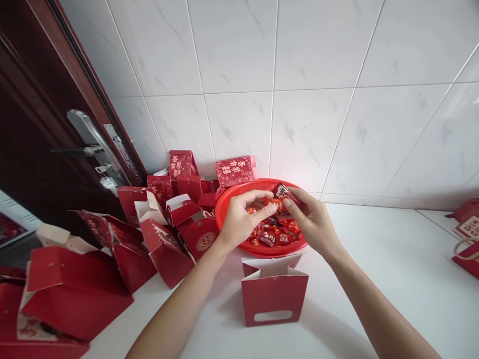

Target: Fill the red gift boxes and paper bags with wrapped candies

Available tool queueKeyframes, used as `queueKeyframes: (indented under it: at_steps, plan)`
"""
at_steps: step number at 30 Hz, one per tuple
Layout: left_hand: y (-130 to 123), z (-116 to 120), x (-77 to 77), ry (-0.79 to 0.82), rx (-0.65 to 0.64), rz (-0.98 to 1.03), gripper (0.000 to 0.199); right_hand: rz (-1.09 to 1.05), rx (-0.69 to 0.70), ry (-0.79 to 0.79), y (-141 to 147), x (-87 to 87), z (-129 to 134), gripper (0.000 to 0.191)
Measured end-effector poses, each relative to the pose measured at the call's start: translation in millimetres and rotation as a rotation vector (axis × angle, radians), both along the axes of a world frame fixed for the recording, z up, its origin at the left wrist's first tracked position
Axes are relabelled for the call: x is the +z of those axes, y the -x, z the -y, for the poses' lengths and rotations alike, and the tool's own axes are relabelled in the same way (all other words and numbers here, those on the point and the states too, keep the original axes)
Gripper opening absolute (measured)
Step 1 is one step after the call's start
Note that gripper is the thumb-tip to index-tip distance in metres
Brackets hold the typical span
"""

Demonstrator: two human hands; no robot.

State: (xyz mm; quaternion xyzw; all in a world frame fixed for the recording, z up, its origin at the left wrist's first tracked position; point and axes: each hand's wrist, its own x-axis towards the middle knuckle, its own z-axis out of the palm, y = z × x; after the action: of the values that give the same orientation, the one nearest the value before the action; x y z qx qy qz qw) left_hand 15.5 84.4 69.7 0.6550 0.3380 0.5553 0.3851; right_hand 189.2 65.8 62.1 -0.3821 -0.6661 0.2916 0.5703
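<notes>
Over a red plastic basket (223,205) filled with wrapped candies (275,233), both hands meet close together. My left hand (249,214) pinches an orange-red wrapped candy (275,203) between thumb and fingers. Wrapped candies also sit in my right hand (310,217), whose thumb touches the orange-red one; a dark red packet (286,193) shows at its fingers. Just in front of the basket stands a red paper box (275,294), upright with its top open and an oval window low on its near side. Its inside bottom is hidden.
Many red paper boxes (82,284) crowd the left side, several open. A patterned box (235,171) lies behind the basket near the tiled wall (239,124). More red boxes (469,224) are at the right edge. A dark door (33,99) is at left.
</notes>
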Motion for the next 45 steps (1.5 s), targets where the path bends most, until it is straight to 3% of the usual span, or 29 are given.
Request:
queueKeyframes:
  at_steps: [6,11,14,17,21,24,26,32,36,40,43,45]
  plan:
    - [-2.5,0.4,-2.2,0.059,-0.003,0.133,0.027,0.022,-0.048,-0.067,2.8,3.3,6.8,0.031]
    - [-3.9,0.4,-2.2,0.029,0.005,0.139,0.029,-0.026,0.009,-0.040,3.1,4.4,8.4,0.032]
    - [7.4,8.6,10.7,-0.033,0.067,0.016,0.028,-0.057,0.011,-0.023,-3.4,9.1,8.3,0.034]
    - [29.7,30.8,34.0,-0.178,0.090,-0.234,0.021,-0.101,-0.008,0.004,-17.2,18.1,10.2,0.037]
    - [53.9,71.9,58.6,-0.181,-0.143,-0.805,0.022,-0.115,0.123,0.104,-35.2,31.7,19.1,0.037]
    - [55.7,87.9,59.6,-0.136,-0.249,-1.016,0.027,-0.102,0.298,0.186,-39.0,39.5,29.4,0.035]
    - [51.6,85.7,55.0,-0.109,-0.267,-1.058,0.029,-0.073,0.402,0.229,-36.6,42.5,35.7,0.033]
    - [40.9,56.7,45.4,0.004,-0.334,-0.940,0.019,0.068,0.514,0.271,-20.1,40.6,41.6,0.028]
    - [38.7,55.0,45.2,0.109,-0.247,-0.964,0.007,0.115,0.483,0.184,-16.6,38.2,39.7,0.021]
    - [39.5,58.8,44.8,0.097,-0.152,-1.062,0.019,0.338,0.333,0.006,-26.9,41.7,45.2,0.019]
    - [39.3,58.5,44.5,0.088,-0.228,-1.020,0.017,0.507,0.234,-0.137,-32.7,44.9,54.2,0.019]
    - [38.2,58.1,44.7,0.104,-0.315,-0.972,0.014,0.595,0.279,-0.190,-31.1,45.2,59.6,0.020]
